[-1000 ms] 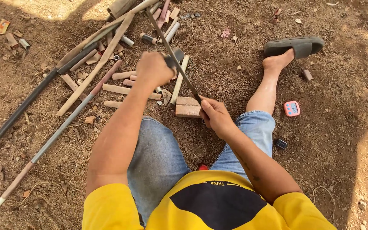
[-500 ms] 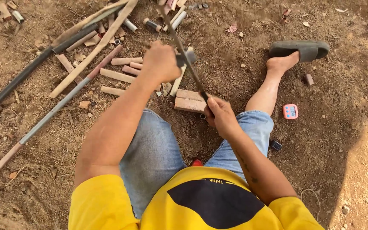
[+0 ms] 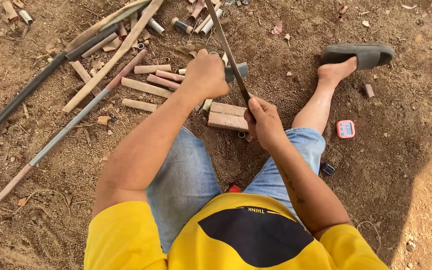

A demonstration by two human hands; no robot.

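Observation:
I sit on bare dirt with my legs stretched out. My left hand (image 3: 206, 75) is closed around a short grey tube piece (image 3: 240, 71), holding it just above a reddish wooden block (image 3: 228, 116). My right hand (image 3: 263, 122) grips the handle end of a long thin blade (image 3: 225, 42). The blade runs up and away to the left and crosses the grey tube beside my left fist. Both hands are close together over the block.
Several cut stick and tube pieces (image 3: 146, 87) lie left of the block, with long poles (image 3: 66, 127) slanting across the dirt. A pink timer (image 3: 345, 128) sits right of my leg. My foot wears a grey sandal (image 3: 358, 52).
Both hands keep their grips. The blade has slid a little along the grey tube, and the view has shifted slightly downward.

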